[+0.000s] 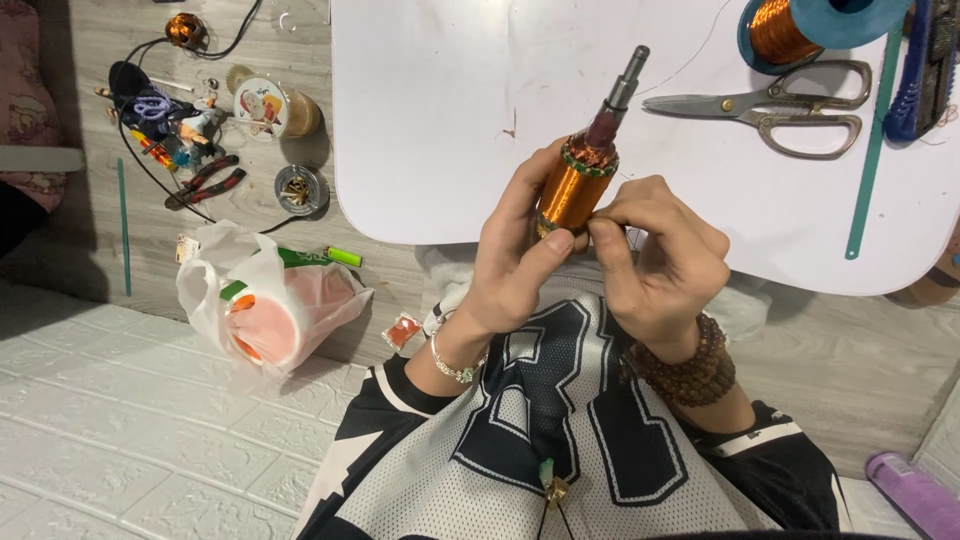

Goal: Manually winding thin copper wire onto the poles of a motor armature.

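Observation:
My left hand (pixel 515 255) grips a motor armature (pixel 582 175) wound with copper wire, its steel shaft pointing up and away over the white table (pixel 450 110). My right hand (pixel 655 255) pinches at the lower right side of the copper winding, thumb and fingertips pressed together against it. A thin wire strand seems to run from the winding near my right fingers. Both wrists carry bracelets: a pearl one on the left, brown beads on the right.
On the table lie steel scissors (pixel 790 105), a blue spool of copper wire (pixel 800 25), a blue utility knife (pixel 925 70) and a green strip (pixel 872 150). The floor at left holds red-handled pliers (pixel 205 180), a plastic bag (pixel 270 305), small tins and cables.

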